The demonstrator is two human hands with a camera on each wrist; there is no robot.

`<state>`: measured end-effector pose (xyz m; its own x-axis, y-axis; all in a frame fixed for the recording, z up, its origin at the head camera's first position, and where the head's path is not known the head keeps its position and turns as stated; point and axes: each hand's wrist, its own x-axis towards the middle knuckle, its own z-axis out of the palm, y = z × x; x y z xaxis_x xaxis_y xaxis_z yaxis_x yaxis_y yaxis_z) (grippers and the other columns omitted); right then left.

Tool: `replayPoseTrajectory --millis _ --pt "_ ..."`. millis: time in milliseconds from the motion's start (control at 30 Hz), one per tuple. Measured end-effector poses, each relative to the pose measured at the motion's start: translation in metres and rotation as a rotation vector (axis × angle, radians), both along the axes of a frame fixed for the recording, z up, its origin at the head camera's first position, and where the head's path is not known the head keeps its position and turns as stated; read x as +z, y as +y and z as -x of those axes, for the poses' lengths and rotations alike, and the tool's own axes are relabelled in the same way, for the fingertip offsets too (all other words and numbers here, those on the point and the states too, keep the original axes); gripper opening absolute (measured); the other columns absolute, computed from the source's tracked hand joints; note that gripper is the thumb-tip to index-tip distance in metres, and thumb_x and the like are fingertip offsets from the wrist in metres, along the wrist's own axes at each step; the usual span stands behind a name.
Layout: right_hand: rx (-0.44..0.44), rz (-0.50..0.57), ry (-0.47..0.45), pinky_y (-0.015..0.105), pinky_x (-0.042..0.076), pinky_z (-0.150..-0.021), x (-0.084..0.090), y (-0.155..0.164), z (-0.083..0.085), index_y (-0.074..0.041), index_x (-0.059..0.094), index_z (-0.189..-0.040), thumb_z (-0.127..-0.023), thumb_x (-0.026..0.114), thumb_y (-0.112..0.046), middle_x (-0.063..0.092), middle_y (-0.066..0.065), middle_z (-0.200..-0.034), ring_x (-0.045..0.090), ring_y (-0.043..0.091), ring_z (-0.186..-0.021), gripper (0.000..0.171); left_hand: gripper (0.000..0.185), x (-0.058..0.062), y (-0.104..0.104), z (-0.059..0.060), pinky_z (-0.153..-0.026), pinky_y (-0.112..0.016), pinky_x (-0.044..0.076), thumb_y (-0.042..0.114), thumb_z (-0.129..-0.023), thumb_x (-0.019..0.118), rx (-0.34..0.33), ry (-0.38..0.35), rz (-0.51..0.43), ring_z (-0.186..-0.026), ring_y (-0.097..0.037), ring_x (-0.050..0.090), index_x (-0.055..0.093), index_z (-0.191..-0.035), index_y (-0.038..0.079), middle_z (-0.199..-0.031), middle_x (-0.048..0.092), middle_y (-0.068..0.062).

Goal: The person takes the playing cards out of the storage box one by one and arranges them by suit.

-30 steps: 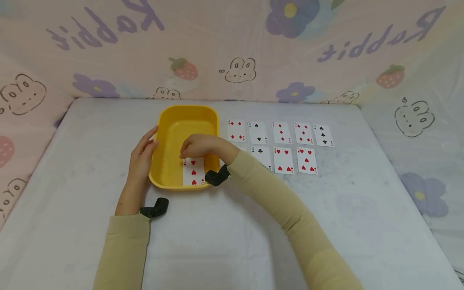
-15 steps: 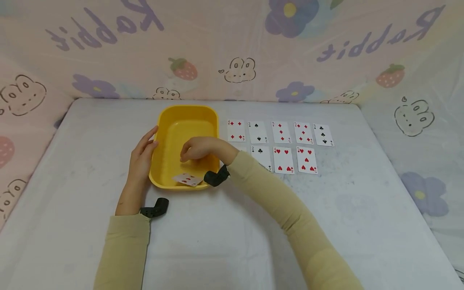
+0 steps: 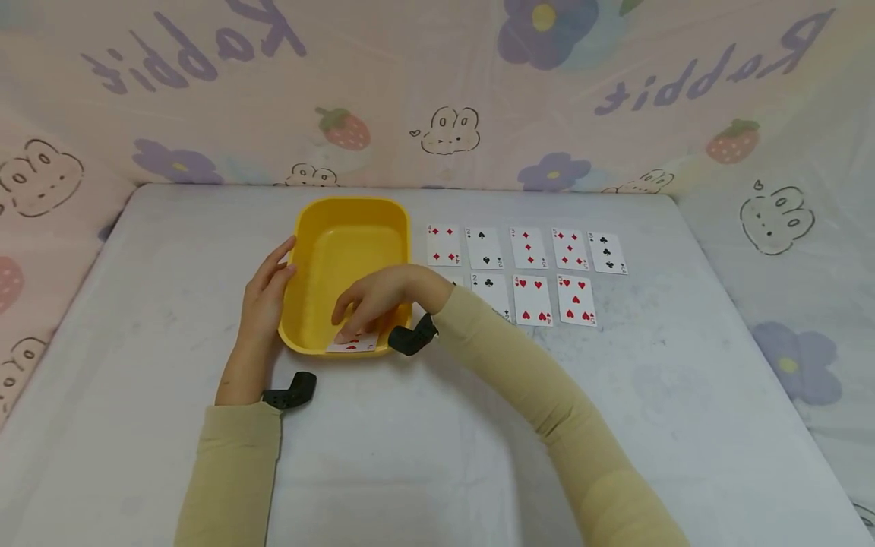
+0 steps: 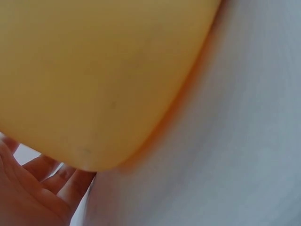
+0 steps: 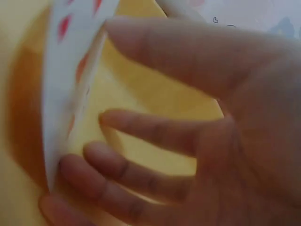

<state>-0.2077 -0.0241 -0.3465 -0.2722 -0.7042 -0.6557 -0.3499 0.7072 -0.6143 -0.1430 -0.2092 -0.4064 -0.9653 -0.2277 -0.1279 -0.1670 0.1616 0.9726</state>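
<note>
A yellow tray (image 3: 306, 243) stands at the left middle of the table in the head view. My left hand (image 3: 263, 300) rests against its left side, fingertips at the rim; the left wrist view shows the fingers (image 4: 73, 188) beside the tray's outer wall. Inside the tray's near end lies a playing card (image 3: 364, 343) with red hearts. My right hand (image 3: 379, 295) reaches over the right rim, fingertips extended down to this card. Seen from the right wrist, the card (image 5: 61, 70) is tilted, the thumb (image 5: 141, 44) is at its edge, and the other fingers are spread.
Right of the tray lie two rows of face-up cards, including a four of diamonds (image 3: 444, 245), a three of clubs (image 3: 608, 253) and a five of hearts (image 3: 577, 301). The right forearm (image 3: 526, 380) partly covers the near row. A patterned cloth (image 3: 383, 61) hangs behind the table.
The hearts card has tipped over and slid toward the tray's near wall. My right hand has lowered toward it and extended its fingers onto it. The left hand stays at the tray.
</note>
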Motion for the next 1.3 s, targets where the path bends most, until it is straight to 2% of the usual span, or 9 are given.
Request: replayPoseTrajectory --millis 133,333,500,700,833,933,1033,1167,1300 --pt "0.039 0.017 -0.068 0.022 0.044 -0.086 -0.001 0.001 -0.003 -0.022 0.057 -0.128 -0.090 0.061 -0.045 0.052 -0.002 -0.121 0.048 0.013 -0.105 0.045 0.042 0.000 -0.001 0.000 -0.107 -0.039 0.039 0.036 -0.102 0.038 -0.006 -0.001 -0.009 -0.117 -0.015 0.046 0.042 -0.143 0.040 -0.144 0.043 -0.007" --pt "0.083 0.036 -0.114 0.023 0.041 -0.096 -0.005 0.001 -0.006 -0.024 0.059 -0.127 -0.093 0.056 -0.047 0.054 -0.007 -0.124 0.051 0.012 -0.110 0.041 0.042 -0.001 -0.001 0.000 -0.104 -0.035 0.041 0.037 -0.102 0.038 -0.017 0.005 0.001 -0.116 -0.014 0.047 0.041 -0.144 0.040 -0.143 0.044 -0.008" --pt "0.101 0.065 -0.159 0.023 0.042 -0.098 -0.005 0.002 -0.006 -0.024 0.059 -0.127 -0.094 0.053 -0.048 0.057 -0.006 -0.118 0.054 0.011 -0.108 0.041 0.043 -0.001 -0.001 0.000 -0.101 -0.031 0.043 0.038 -0.102 0.038 -0.019 0.008 0.013 -0.114 -0.014 0.048 0.041 -0.144 0.040 -0.141 0.045 -0.009" --pt "0.130 0.125 -0.201 0.020 0.043 -0.092 -0.005 0.005 -0.007 -0.022 0.058 -0.128 -0.096 0.053 -0.043 0.058 -0.005 -0.113 0.050 0.008 -0.106 0.039 0.042 -0.002 -0.001 0.001 -0.099 -0.027 0.042 0.037 -0.101 0.039 -0.002 0.007 0.014 -0.113 -0.012 0.046 0.042 -0.143 0.040 -0.142 0.045 -0.005" --pt "0.141 0.177 -0.200 0.018 0.044 -0.088 -0.005 0.006 -0.008 -0.016 0.055 -0.133 -0.095 0.058 -0.035 0.058 -0.002 -0.113 0.051 0.009 -0.104 0.042 0.042 -0.002 0.000 0.001 -0.105 -0.033 0.041 0.038 -0.101 0.038 0.008 -0.007 0.019 -0.115 -0.013 0.045 0.042 -0.143 0.041 -0.145 0.043 -0.003" --pt "0.087 0.215 -0.141 0.017 0.044 -0.083 -0.006 0.007 -0.008 -0.013 0.057 -0.130 -0.091 0.064 -0.030 0.061 0.000 -0.107 0.053 0.011 -0.098 0.042 0.042 -0.002 0.000 0.001 -0.108 -0.038 0.039 0.038 -0.102 0.038 0.016 -0.014 0.030 -0.118 -0.014 0.044 0.042 -0.143 0.042 -0.148 0.041 -0.002" --pt "-0.021 0.281 -0.096 0.018 0.044 -0.077 -0.009 0.008 -0.006 -0.011 0.062 -0.123 -0.089 0.068 -0.024 0.063 0.003 -0.098 0.055 0.013 -0.091 0.037 0.042 -0.002 0.001 0.000 -0.108 -0.038 0.039 0.039 -0.102 0.038 0.024 -0.024 0.040 -0.119 -0.015 0.044 0.041 -0.143 0.043 -0.149 0.040 0.000" --pt "-0.160 0.379 -0.106 0.020 0.048 -0.071 -0.012 0.010 -0.005 -0.009 0.066 -0.118 -0.090 0.065 -0.015 0.062 0.006 -0.093 0.058 0.016 -0.083 0.030 0.041 -0.002 0.002 0.001 -0.108 -0.038 0.040 0.039 -0.102 0.037 0.030 -0.031 0.047 -0.122 -0.016 0.043 0.041 -0.142 0.044 -0.150 0.039 0.002" --pt "-0.239 0.448 -0.094 0.022 0.051 -0.070 -0.012 0.013 -0.004 -0.010 0.067 -0.117 -0.090 0.064 -0.013 0.062 0.007 -0.093 0.061 0.017 -0.079 0.027 0.041 -0.002 0.002 0.001 -0.110 -0.039 0.038 0.039 -0.102 0.037 0.031 -0.026 0.044 -0.126 -0.018 0.041 0.042 -0.143 0.043 -0.152 0.037 0.005"
